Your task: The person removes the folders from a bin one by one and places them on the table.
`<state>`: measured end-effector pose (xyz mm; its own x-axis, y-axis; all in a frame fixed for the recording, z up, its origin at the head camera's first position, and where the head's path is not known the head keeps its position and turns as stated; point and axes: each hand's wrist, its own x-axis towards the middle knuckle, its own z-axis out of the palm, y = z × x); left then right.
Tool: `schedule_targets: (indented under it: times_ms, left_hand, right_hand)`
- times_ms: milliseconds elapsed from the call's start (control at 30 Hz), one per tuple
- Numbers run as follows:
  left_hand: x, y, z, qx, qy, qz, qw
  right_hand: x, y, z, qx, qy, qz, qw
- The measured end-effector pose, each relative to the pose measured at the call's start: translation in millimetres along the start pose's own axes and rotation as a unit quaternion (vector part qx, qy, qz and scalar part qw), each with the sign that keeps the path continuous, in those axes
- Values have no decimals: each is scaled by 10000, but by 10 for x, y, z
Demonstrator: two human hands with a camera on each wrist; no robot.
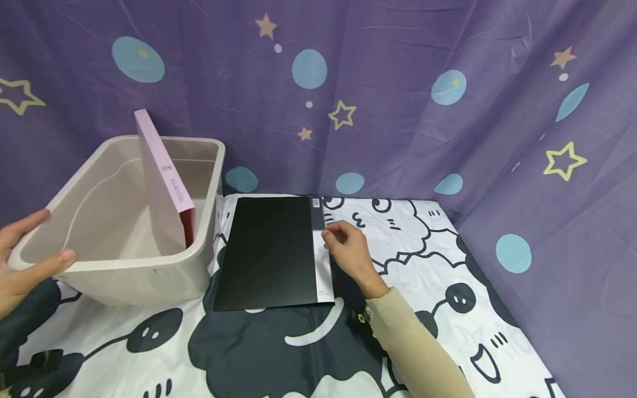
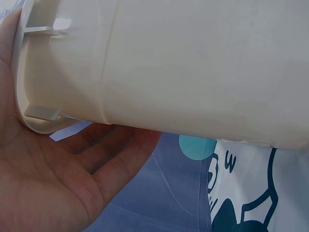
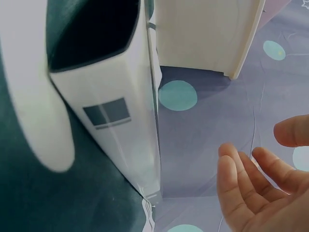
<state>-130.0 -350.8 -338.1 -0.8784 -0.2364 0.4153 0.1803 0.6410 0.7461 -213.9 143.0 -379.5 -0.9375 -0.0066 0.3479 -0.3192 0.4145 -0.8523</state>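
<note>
My left hand [image 1: 22, 271] grips the left rim of a beige plastic bin [image 1: 134, 282], with the thumb over the near edge. In the left wrist view its fingers [image 2: 120, 159] lie against the outer wall. A pink file box [image 1: 166, 177] stands tilted inside the bin. To the bin's right, a black folder [image 1: 269, 254] with a white spine [image 1: 323, 271] lies flat. My right hand [image 1: 350, 251] hovers by that spine, fingers loosely bent. Seen from the right wrist, the fingers [image 3: 231, 183] hold nothing and stand apart from the folder's spine [image 3: 116, 125].
A black-and-white cartoon cloth [image 1: 398, 237] covers the table. Behind and to the right hangs a purple curtain [image 1: 388, 138] with stars and blue dots. The bin stands close to the curtain at the back left.
</note>
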Motion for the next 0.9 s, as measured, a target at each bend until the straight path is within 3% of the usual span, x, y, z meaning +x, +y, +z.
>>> schedule_targets:
  times_ms: [533,900]
  left_hand:
    - [15,-2,-5,24,19,52,10000]
    - [7,15,-4,-39,27,74,10000]
  right_hand:
    - [-18,-87,-24,295,-135,-140,9994]
    - [-122,-286,-22,65,-258,-700,9972]
